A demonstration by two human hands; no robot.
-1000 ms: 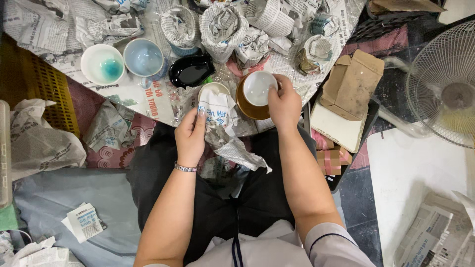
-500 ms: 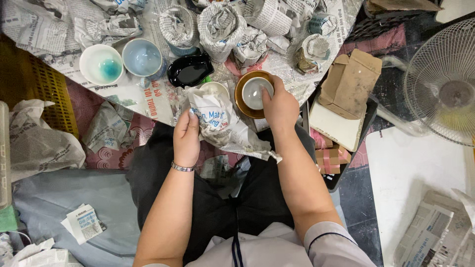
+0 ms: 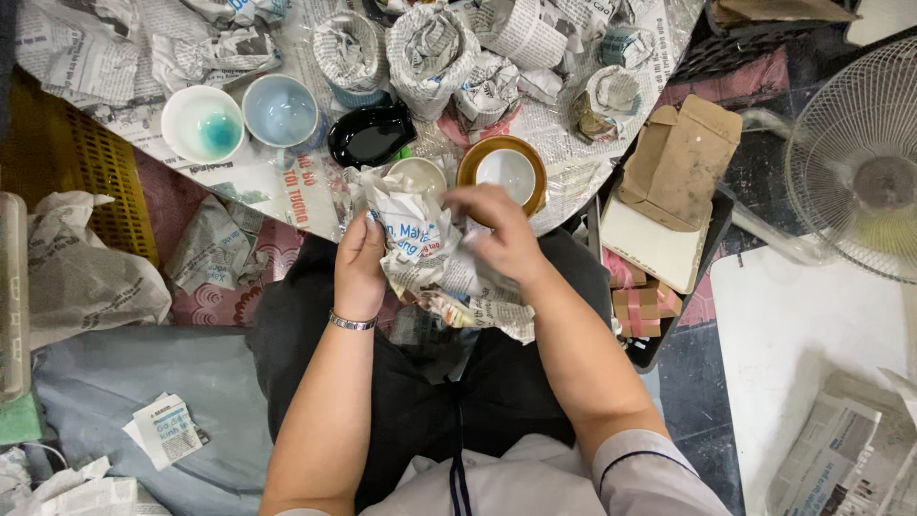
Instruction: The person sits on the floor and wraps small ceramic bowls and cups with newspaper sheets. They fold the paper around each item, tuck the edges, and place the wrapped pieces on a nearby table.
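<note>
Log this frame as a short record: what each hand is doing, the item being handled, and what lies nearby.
Left hand: grips the crumpled newspaper bundle from the left.
Right hand: fingers on the bundle's top right.
Bundle: a pale cup rim shows at its top.
Nearby: brown-rimmed white bowl, glossy black dish, two pale bowls, newspaper-covered round table.

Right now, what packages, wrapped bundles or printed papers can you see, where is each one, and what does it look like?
Newspaper-wrapped item: between left hand and right hand; crumpled, grey-white with blue print.
Wrapped bundles: back of the table; rounded, grey newsprint.
Cardboard box: right of the table; brown, flaps open.
Printed leaflet: lower left floor; small, white, creased.
Newspaper stack: lower right corner; flat, grey.
</note>
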